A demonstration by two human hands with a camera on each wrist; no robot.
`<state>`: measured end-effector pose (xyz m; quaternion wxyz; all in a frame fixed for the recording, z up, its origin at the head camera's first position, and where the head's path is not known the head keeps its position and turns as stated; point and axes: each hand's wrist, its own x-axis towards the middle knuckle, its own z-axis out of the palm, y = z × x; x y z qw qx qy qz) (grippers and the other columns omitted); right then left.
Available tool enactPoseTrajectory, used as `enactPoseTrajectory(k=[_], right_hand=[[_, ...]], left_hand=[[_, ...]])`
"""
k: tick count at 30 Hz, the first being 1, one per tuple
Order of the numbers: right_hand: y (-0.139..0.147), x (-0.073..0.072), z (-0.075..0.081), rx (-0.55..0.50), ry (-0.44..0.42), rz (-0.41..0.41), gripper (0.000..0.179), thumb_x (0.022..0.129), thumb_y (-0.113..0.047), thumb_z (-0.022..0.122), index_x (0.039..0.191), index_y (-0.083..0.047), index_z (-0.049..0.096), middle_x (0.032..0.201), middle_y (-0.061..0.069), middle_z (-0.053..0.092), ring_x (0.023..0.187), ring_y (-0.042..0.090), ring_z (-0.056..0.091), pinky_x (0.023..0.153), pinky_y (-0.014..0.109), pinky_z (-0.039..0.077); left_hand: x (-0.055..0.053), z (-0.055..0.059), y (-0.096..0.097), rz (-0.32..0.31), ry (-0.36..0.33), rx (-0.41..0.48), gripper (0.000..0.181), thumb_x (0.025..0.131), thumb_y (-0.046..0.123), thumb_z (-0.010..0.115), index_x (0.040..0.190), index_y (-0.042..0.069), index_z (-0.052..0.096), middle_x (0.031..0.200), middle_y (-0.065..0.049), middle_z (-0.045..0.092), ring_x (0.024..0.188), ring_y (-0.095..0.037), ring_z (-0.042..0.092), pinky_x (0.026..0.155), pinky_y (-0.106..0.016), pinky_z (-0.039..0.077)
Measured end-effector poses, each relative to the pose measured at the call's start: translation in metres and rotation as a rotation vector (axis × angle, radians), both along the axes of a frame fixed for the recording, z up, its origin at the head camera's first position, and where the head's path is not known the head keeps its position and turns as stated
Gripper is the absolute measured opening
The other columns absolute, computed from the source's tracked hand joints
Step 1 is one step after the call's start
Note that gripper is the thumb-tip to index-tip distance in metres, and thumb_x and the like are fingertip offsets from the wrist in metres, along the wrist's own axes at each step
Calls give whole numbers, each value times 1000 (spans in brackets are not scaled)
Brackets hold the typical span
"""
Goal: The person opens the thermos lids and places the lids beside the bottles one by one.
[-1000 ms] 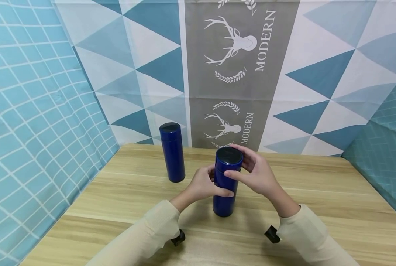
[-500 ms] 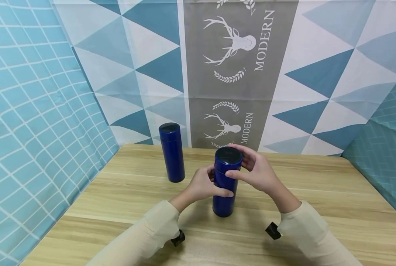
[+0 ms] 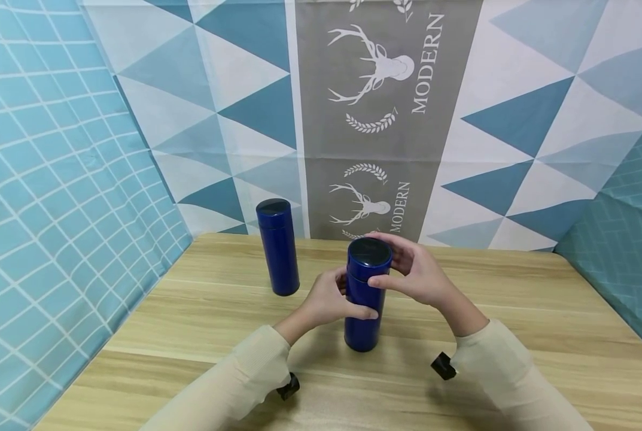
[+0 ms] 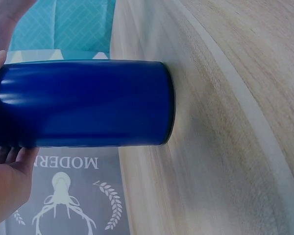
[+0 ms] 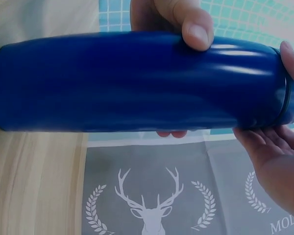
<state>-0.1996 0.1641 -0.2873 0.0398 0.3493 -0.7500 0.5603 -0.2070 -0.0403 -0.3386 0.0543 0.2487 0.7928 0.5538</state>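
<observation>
A dark blue thermos bottle (image 3: 361, 329) with a glossy black-topped lid (image 3: 370, 252) stands upright on the wooden table. My left hand (image 3: 326, 299) grips its body from the left, thumb across the front and fingers behind. Higher up, my right hand (image 3: 423, 278) holds it around the lid, its thumb near the seam between lid and body. The right wrist view shows that seam as a thin dark ring near my right thumb; the left thumb (image 5: 198, 34) presses on the body. In the left wrist view the bottle's base (image 4: 166, 103) meets the table.
A second blue thermos bottle (image 3: 280, 254) stands upright farther back on the left of the wooden table (image 3: 202, 335). Patterned cloth (image 3: 374, 137) with deer heads hangs behind the table. A blue gridded cloth (image 3: 46, 209) lines the left side, a teal one (image 3: 622, 251) the right.
My right thumb has slid slightly to the right across the front of the bottle, and the right wrist has shifted a little. The left hand and both bottles have stayed in place.
</observation>
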Motion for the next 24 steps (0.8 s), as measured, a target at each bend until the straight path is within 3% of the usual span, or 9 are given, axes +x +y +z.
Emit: enactPoseTrajectory(k=[11,18,24], right_hand=[[6,-9,2,28,14,102,65,82,-4,73,139,1,43,136,25,53,118,38,59,98,24,52],[8,-15,0,14,27,174,64,83,-1,71,140,4,41,135,28,52,115,12,63,97,23,52],[9,-18,1,19,29,220,65,84,-2,71,140,5,39,135,29,51,117,22,63,98,24,52]], left_hand=[[-1,0,0,-6,-7,3,63,66,19,86,123,12,60,115,-7,70,100,-17,69,92,-34,56],[-1,1,1,-3,-12,0,63,66,19,86,124,13,60,116,-6,70,100,-17,69,91,-32,56],[-2,0,0,-4,-16,0,63,67,19,86,124,12,60,117,-7,70,102,-18,69,92,-34,56]])
